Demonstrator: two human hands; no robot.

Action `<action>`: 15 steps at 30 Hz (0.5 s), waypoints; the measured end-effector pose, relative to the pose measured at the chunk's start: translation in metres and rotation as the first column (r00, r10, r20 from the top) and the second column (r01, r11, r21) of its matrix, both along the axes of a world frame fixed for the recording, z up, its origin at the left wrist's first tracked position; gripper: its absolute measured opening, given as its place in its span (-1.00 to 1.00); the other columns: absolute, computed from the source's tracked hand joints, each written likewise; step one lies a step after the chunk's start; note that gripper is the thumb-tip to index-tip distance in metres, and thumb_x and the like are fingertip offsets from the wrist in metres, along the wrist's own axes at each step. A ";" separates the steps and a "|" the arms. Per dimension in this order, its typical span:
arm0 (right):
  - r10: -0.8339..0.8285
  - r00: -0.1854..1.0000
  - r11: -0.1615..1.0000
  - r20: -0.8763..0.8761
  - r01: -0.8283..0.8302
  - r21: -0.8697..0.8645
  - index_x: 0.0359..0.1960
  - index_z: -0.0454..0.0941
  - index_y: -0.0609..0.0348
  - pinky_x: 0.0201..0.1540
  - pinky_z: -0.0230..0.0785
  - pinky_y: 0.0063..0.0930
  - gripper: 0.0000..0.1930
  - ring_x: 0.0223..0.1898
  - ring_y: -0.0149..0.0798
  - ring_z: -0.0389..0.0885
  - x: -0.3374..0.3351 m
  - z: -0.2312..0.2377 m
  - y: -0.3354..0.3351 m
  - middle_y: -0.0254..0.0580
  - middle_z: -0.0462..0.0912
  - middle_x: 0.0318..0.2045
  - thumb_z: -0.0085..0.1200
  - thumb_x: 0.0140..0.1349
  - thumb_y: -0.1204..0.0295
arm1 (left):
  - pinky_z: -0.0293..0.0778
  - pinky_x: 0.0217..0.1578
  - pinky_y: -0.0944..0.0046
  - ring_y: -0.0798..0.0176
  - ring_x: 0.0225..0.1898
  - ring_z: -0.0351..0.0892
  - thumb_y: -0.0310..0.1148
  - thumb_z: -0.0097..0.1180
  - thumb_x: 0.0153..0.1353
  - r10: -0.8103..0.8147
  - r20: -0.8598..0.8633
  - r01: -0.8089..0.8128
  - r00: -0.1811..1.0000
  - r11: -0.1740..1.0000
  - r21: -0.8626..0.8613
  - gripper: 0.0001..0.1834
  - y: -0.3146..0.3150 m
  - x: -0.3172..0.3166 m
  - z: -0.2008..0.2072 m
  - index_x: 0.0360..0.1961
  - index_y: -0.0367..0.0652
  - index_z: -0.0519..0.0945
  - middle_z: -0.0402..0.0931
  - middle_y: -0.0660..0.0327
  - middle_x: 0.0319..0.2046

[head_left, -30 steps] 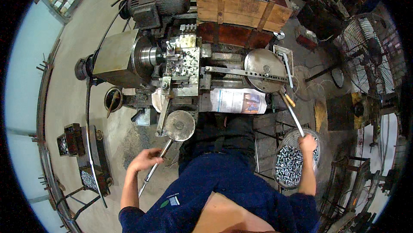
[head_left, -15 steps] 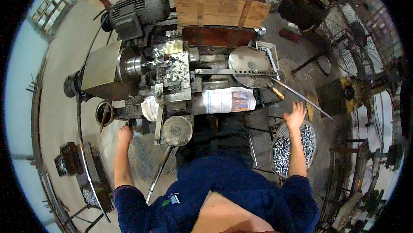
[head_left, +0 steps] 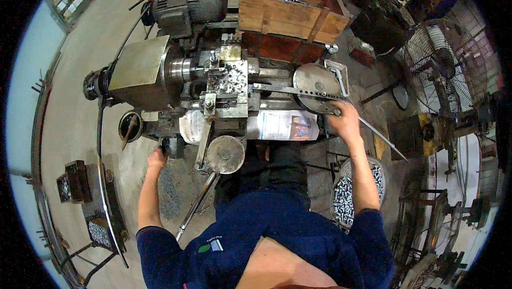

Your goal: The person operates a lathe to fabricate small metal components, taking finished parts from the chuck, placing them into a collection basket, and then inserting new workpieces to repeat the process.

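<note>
Near right, an oval pale mesh basket (head_left: 345, 170) holds small silver metal fasteners (head_left: 343, 203); my right hand, spread above it half a second ago, is now clear of it. Near left, my left hand (head_left: 157, 159) remains curled at a short black handle (head_left: 165, 145); I cannot tell whether it grips. Farther right, my right hand (head_left: 345, 121) is bent at the near edge of a large round grey metal disc (head_left: 316, 80); its fingertip contact cannot be determined. Both hands are therefore at the machine.
</note>
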State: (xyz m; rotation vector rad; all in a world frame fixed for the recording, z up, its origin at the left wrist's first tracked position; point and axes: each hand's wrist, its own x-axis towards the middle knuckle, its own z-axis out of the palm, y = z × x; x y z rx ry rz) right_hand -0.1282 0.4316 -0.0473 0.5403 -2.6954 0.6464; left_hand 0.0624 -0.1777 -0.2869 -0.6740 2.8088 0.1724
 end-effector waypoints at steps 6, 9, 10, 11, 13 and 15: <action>0.545 0.802 0.833 -0.244 -0.551 0.048 -0.31 0.54 0.19 0.01 0.27 -0.22 -0.58 -0.13 0.00 0.44 -0.037 0.058 -0.192 -0.06 0.54 -0.24 0.12 -0.38 0.43 | 0.42 -0.27 0.13 0.00 -0.28 0.54 -0.13 0.10 0.06 0.188 -0.218 -0.110 0.958 0.938 0.329 -0.59 -0.048 0.018 0.111 -0.10 -0.12 0.51 0.54 -0.02 -0.31; 0.687 0.702 0.727 -0.188 -0.660 0.189 -0.44 0.57 0.18 0.13 0.13 -0.15 -0.63 -0.09 -0.03 0.42 -0.052 0.058 -0.274 -0.07 0.51 -0.29 0.13 -0.44 0.35 | 0.43 -0.34 0.15 0.02 -0.37 0.56 -0.20 0.01 0.14 0.248 -0.434 -0.207 0.866 0.968 0.141 -0.65 -0.063 0.050 0.207 -0.10 -0.17 0.51 0.57 0.02 -0.40; 0.691 0.692 0.718 -0.209 -0.623 0.311 -0.51 0.60 0.19 0.19 0.04 -0.11 -0.66 -0.07 -0.02 0.42 -0.055 0.053 -0.297 -0.04 0.53 -0.29 0.14 -0.45 0.33 | 0.43 -0.35 0.12 0.01 -0.34 0.56 -0.22 -0.02 0.16 0.280 -0.502 -0.290 0.818 0.955 0.060 -0.67 -0.073 0.067 0.221 -0.12 -0.18 0.51 0.56 0.00 -0.37; 0.678 0.726 0.702 -0.118 -0.591 0.397 -0.53 0.60 0.18 0.21 0.02 -0.13 -0.68 -0.07 -0.03 0.43 -0.058 0.052 -0.315 -0.04 0.54 -0.29 0.14 -0.44 0.32 | 0.42 -0.34 0.11 -0.04 -0.33 0.55 -0.22 -0.05 0.18 0.210 -0.630 -0.294 0.748 0.955 -0.029 -0.67 -0.084 0.086 0.231 -0.13 -0.18 0.52 0.56 -0.02 -0.37; 0.636 0.771 0.641 0.008 -0.535 0.550 -0.53 0.62 0.11 0.23 -0.03 -0.14 -0.73 -0.10 -0.10 0.46 -0.059 0.051 -0.341 -0.08 0.58 -0.33 0.12 -0.34 0.28 | 0.42 -0.35 0.05 -0.12 -0.34 0.53 -0.15 -0.08 0.20 0.143 -0.671 -0.378 0.727 0.900 -0.218 -0.65 -0.112 0.135 0.221 -0.17 -0.18 0.53 0.54 -0.08 -0.37; 0.617 0.771 0.561 0.159 -0.572 0.598 -0.48 0.64 0.00 0.25 -0.07 -0.16 -0.77 -0.13 -0.15 0.50 -0.053 0.058 -0.360 -0.14 0.62 -0.35 0.09 -0.24 0.28 | 0.38 -0.37 -0.06 -0.16 -0.37 0.51 0.03 -0.04 0.14 0.352 -0.527 -0.448 0.773 0.892 -0.062 -0.55 -0.134 0.193 0.153 -0.40 -0.22 0.51 0.52 -0.08 -0.46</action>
